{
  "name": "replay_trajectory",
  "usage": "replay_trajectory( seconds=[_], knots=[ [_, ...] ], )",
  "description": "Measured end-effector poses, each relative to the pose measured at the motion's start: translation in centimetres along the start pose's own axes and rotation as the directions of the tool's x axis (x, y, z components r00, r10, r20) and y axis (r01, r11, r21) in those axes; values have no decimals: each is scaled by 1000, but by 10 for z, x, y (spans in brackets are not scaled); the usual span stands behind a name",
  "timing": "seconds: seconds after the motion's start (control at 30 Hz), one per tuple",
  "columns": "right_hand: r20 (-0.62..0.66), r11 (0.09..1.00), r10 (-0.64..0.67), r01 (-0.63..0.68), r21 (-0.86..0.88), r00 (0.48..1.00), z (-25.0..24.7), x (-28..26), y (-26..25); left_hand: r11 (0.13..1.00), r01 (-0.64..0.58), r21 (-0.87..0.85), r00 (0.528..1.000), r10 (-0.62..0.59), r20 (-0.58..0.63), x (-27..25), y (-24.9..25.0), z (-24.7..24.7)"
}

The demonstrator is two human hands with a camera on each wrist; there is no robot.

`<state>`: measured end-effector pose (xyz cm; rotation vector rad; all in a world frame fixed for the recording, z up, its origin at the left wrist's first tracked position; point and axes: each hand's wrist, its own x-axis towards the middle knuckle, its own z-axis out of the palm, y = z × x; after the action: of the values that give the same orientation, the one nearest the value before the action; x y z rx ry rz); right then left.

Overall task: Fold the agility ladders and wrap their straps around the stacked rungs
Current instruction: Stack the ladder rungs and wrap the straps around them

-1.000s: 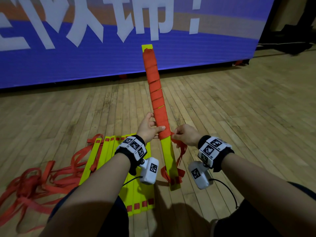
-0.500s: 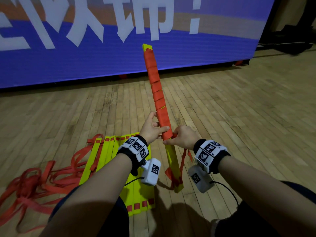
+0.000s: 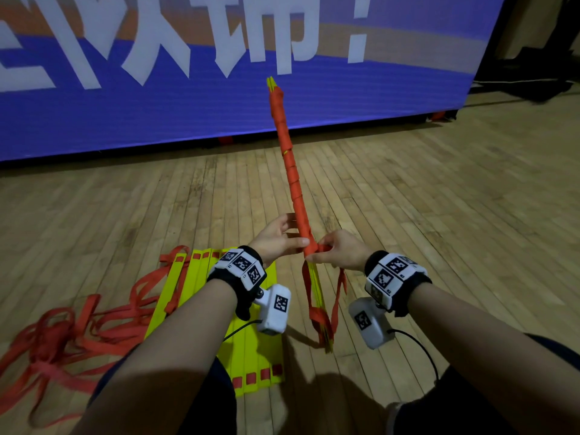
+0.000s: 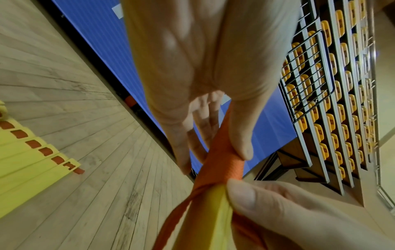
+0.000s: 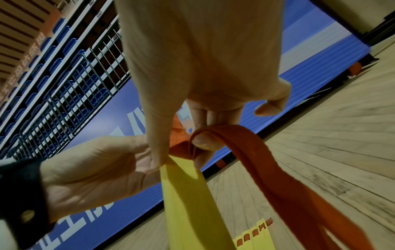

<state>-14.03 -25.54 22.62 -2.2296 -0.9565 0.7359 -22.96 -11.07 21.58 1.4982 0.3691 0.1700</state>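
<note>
Left hand (image 3: 276,238) gripped the strap-wrapped stacked rungs (image 3: 290,171) pointing to twelve o'clock, right hand (image 3: 340,249) pinching the loose strap (image 5: 252,152).

Bare wooden floor (image 3: 439,215) right of the hands: open passage there. Left side crowded: second ladder (image 3: 251,350) lies flat under the left forearm, tangled red straps (image 3: 62,334) spread beyond it to the left. Wrapped bundle (image 3: 292,171) stands tilted between left hand (image 3: 276,238) and right hand (image 3: 340,251), blocking any straight crossing. Loose strap loop (image 3: 337,296) hangs just under the right hand. Blue banner wall (image 3: 157,114) closes the far side.
</note>
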Motion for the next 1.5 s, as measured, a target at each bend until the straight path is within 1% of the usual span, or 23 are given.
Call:
replay_trajectory(
  seconds=[0.13, 0.3, 0.53, 0.77, 0.9, 1.03, 1.13, 1.17, 1.23, 1.3, 1.37, 1.43, 1.5],
  knots=[
    [15, 999, -44, 44, -14, 999, -2, -3, -2, 1000, -17, 4, 998, 17, -68, 0, -1, 3],
    [42, 996, -74, 76, -47, 996, 0, 0, 1, 997, -39, 73, 990, 49, -136, 2, -4, 4],
    [-1, 997, -75, 74, -37, 997, -2, 0, 3, 993, -47, 109, 984, 65, -166, 3, -5, 3],
    [-38, 996, -65, 62, -70, 997, 1, 3, 1, 980, -59, 188, 962, 106, -253, 6, -8, 5],
    [-76, 998, -61, 58, -33, 995, 0, 4, 3, 985, -65, 157, 970, 99, -223, 4, -5, 6],
    [-66, 997, -29, 34, 66, 997, -4, 5, 7, 995, -44, 93, 986, 58, -157, 3, -3, 4],
    [-70, 996, -40, 45, 76, 997, -2, 6, 8, 995, -30, 95, 984, 47, -174, 4, -2, 4],
    [-55, 997, -50, 53, 51, 997, -2, 6, 8, 995, -35, 99, 982, 52, -180, 4, -3, 5],
    [22, 998, -69, 70, -11, 997, -4, 5, 6, 993, -39, 108, 979, 59, -193, 4, -5, 6],
    [78, 997, -72, 75, -27, 994, -6, 4, 6, 992, -36, 120, 977, 61, -206, 4, -7, 6],
    [46, 997, -75, 76, -27, 996, -7, 5, 8, 991, -41, 125, 973, 68, -219, 5, -8, 5],
    [-21, 997, -71, 70, -17, 997, -7, 7, 9, 992, -50, 119, 967, 78, -243, 5, -7, 4],
    [-77, 996, -84, 80, -49, 994, -6, 8, 9, 991, -56, 118, 960, 86, -267, 6, -6, 4]
  ],
)
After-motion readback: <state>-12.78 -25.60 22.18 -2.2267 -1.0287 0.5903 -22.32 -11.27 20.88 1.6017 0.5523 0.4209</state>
